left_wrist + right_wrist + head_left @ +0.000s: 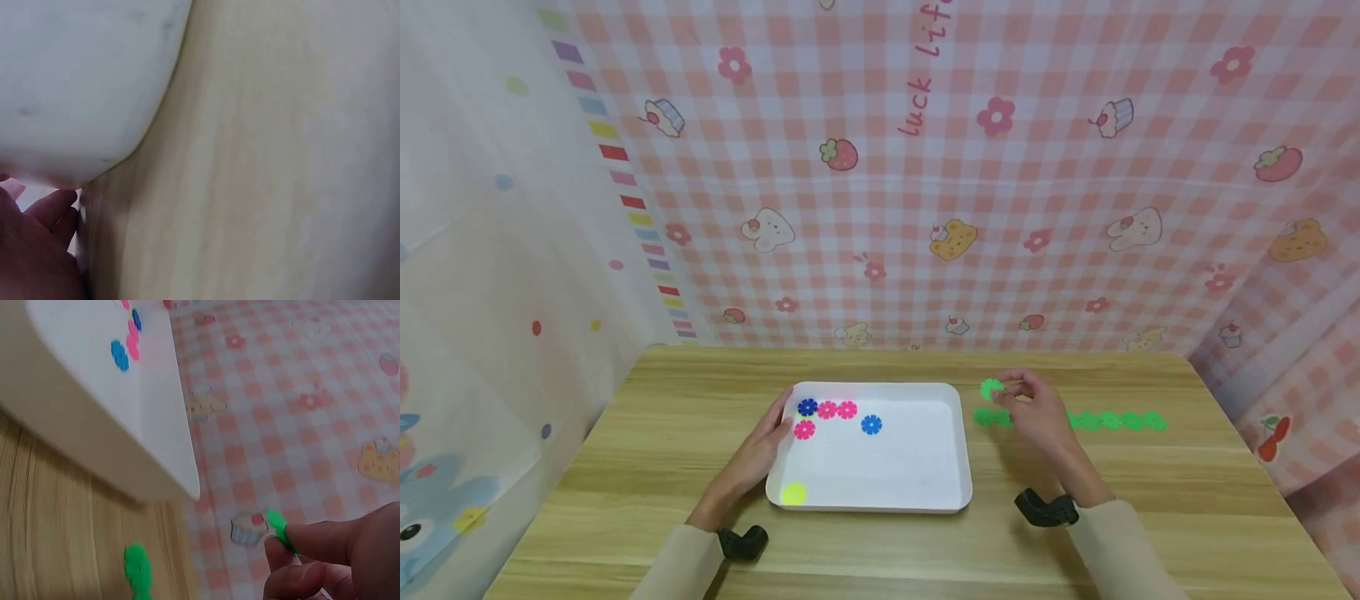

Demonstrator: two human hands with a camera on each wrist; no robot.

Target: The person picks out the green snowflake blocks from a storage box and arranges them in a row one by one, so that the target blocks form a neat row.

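My right hand (1037, 414) pinches a green snowflake-shaped plastic disc (990, 389) between thumb and fingers, above the table to the right of the tray. Under and beside this hand lies a row of green discs (1111, 420), partly hidden by it. The right wrist view shows the held disc (277, 521) edge-on at the fingertips. My left hand (757, 456) holds the white tray (887, 479) by its left side, near the far corner. In the left wrist view its fingers (53, 206) touch the outside of the tray wall.
Inside the tray sit several pink discs (847, 409), a dark blue disc (807, 407), a lighter blue disc (871, 425) and a yellow disc (794, 493). The wooden table (880, 554) ends at a pink checked cloth (895, 292) behind.
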